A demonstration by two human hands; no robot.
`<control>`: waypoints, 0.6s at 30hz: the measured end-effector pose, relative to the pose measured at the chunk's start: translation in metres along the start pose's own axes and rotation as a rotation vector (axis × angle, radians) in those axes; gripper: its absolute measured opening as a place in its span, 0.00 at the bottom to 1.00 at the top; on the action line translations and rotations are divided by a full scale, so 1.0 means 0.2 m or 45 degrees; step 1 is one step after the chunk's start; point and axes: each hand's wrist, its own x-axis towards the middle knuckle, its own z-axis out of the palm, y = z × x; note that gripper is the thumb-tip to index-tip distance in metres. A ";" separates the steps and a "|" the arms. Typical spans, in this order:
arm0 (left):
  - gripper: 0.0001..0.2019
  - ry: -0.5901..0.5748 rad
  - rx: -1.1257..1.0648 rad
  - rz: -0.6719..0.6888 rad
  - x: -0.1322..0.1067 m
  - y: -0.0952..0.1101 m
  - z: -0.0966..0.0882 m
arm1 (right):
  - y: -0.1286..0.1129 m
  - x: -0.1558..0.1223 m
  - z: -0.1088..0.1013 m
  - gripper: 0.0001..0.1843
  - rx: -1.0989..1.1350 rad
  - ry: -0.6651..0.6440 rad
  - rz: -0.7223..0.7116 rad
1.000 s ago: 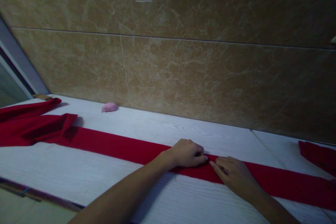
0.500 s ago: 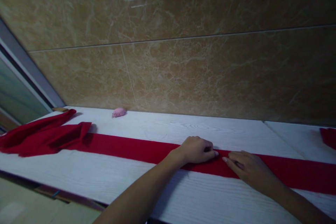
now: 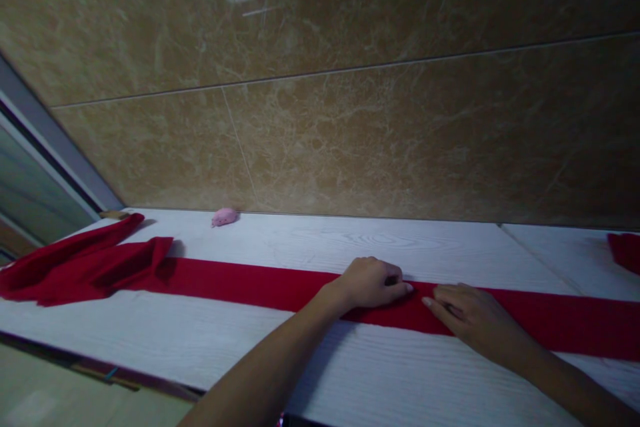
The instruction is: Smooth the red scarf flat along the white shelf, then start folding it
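The red cloth (image 3: 250,285) could pucker or skew where the two hands work, if one drew harder than the other or the thumbs pushed toward each other. Its bunched end (image 3: 95,270), lying in loose folds at the far left of the table (image 3: 370,360), could also drag the flat strip crooked if it slid.

The strip runs lengthwise along the table, passing beneath both hands and out to either side. The left hand (image 3: 375,282) rests on it with fingers curled under and thumb pointing right; the right hand (image 3: 467,310) faces it, half closed, thumb pointing left, a short stretch of cloth showing between them. The picture is dim and soft, so I cannot tell whether either hand pinches the fabric or merely presses it. A pink lump (image 3: 225,217) sits near the wall (image 3: 320,147), well apart from both hands.
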 end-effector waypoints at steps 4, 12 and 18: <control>0.17 0.003 -0.006 0.003 0.00 0.00 -0.01 | -0.01 0.00 0.00 0.22 0.013 0.012 0.017; 0.18 -0.024 0.006 -0.020 0.00 0.01 -0.01 | -0.02 0.01 -0.02 0.22 0.021 -0.050 0.063; 0.18 -0.051 0.023 -0.023 0.00 0.00 -0.01 | -0.02 0.01 -0.02 0.22 0.036 -0.039 0.069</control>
